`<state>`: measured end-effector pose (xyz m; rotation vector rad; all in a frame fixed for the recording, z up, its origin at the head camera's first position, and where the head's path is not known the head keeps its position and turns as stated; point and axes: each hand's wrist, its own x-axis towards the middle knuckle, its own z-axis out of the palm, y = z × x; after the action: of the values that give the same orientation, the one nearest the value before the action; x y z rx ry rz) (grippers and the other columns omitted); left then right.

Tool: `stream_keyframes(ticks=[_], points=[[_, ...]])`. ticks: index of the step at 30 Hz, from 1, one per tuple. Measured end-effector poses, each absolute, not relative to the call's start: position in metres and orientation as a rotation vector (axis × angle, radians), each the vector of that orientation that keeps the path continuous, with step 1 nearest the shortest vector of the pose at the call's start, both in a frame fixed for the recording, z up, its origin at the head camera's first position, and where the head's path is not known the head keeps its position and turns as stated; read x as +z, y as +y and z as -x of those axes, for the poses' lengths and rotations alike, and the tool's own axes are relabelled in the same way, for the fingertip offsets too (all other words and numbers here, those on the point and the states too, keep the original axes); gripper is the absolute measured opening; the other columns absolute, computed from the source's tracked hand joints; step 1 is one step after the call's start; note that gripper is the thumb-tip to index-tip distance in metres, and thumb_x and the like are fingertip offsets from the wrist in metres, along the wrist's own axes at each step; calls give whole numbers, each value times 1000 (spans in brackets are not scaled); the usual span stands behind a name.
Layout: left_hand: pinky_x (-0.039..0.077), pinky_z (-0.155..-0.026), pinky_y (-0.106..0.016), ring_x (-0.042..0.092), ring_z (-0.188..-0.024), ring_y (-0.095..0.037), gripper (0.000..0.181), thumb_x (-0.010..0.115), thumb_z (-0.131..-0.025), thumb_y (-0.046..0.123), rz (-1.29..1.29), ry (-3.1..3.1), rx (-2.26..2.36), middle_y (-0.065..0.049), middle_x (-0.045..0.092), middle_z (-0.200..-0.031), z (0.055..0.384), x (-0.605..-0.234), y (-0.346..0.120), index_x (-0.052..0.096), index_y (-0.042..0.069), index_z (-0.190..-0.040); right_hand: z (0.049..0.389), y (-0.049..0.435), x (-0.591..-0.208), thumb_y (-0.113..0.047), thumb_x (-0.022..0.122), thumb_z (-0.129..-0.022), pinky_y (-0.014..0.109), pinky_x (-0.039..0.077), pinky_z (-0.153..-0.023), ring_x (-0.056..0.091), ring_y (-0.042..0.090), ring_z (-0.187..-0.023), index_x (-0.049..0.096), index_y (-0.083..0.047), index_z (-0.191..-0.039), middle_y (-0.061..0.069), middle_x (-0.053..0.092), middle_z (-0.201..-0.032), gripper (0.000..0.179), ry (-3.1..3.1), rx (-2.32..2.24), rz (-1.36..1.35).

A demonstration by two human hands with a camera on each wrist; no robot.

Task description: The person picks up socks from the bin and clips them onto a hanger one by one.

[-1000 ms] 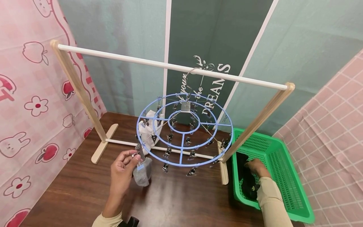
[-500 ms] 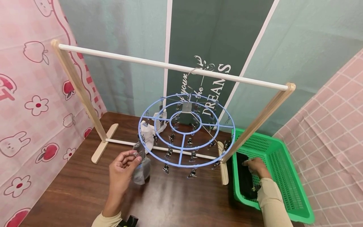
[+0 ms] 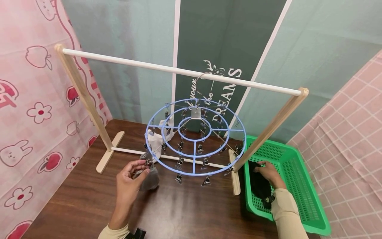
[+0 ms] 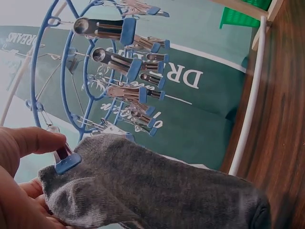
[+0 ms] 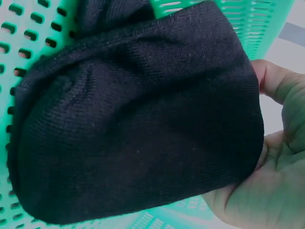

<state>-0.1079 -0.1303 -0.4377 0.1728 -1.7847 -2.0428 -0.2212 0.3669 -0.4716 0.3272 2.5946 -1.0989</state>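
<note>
In the head view my left hand (image 3: 128, 181) is at the left rim of a round blue clip hanger (image 3: 191, 173). Its thumb and finger pinch a metal clip (image 4: 64, 160) with blue tips. The clip's tips overlap the cuff of a grey sock (image 4: 143, 186), which stretches away from the hand in the left wrist view. My right hand (image 3: 270, 174) reaches into a green basket (image 3: 316, 199) and holds a black sock (image 5: 143, 119) by its open end, thumb on one side. Part of another black piece of cloth (image 5: 114, 14) shows behind that sock.
A wooden rack with a white top bar (image 3: 134, 63) carries the hanger by its hook. White cloth (image 3: 154, 141) hangs at the hanger's left side, and several unused clips (image 3: 206, 162) dangle below the rings. The rack's right foot (image 3: 235, 182) stands beside the basket.
My right hand has drawn the black sock out flatter in the basket. The grey sock has swung and turned at my left hand, which stays nearly in place. The hanger has rocked slightly.
</note>
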Motion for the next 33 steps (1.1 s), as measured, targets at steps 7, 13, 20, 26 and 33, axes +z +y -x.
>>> stream_keyframes(ticks=[7, 13, 20, 26, 33], points=[[51, -65, -16, 65, -76, -10, 27, 69, -74, -17, -142, -1836, -1997, -2, 69, -80, 109, -442, -127, 64, -12, -101, 216, 359, -451, -16, 54, -95, 65, 33, -99, 28, 57, -126, 11, 13, -147, 41, 20, -143, 72, 2618, -1173, -314], [48, -63, -14, 61, -73, -6, 27, 68, -71, -18, -107, -1889, -1908, -2, 67, -77, 111, -445, -126, 65, -9, -96, 206, 349, -437, -22, 55, -97, 64, 34, -98, 31, 56, -126, 34, 12, -139, 39, 28, -142, 58, 2653, -1198, -271], [46, -70, -14, 61, -79, -6, 20, 73, -76, -12, -203, -1977, -1891, -9, 70, -81, 110, -441, -126, 68, -7, -94, 195, 339, -425, -37, 58, -97, 38, 38, -64, 45, 27, -71, 38, -11, -72, 6, 41, -69, 41, 2720, -1307, -322], [48, -71, -15, 62, -78, -7, 15, 72, -78, -10, -191, -1964, -1925, -9, 71, -83, 109, -438, -124, 66, -8, -92, 182, 333, -411, -48, 55, -95, 37, 33, -61, 37, 21, -64, 35, -13, -71, 0, 31, -64, 47, 2731, -1419, -331], [46, -57, -15, 58, -66, -7, 16, 72, -78, -9, -202, -1965, -1937, -6, 68, -82, 109, -438, -124, 66, -9, -93, 171, 328, -401, -44, 58, -95, 34, 31, -56, 35, 20, -59, 43, -11, -65, -3, 33, -57, 47, 2760, -1465, -299]])
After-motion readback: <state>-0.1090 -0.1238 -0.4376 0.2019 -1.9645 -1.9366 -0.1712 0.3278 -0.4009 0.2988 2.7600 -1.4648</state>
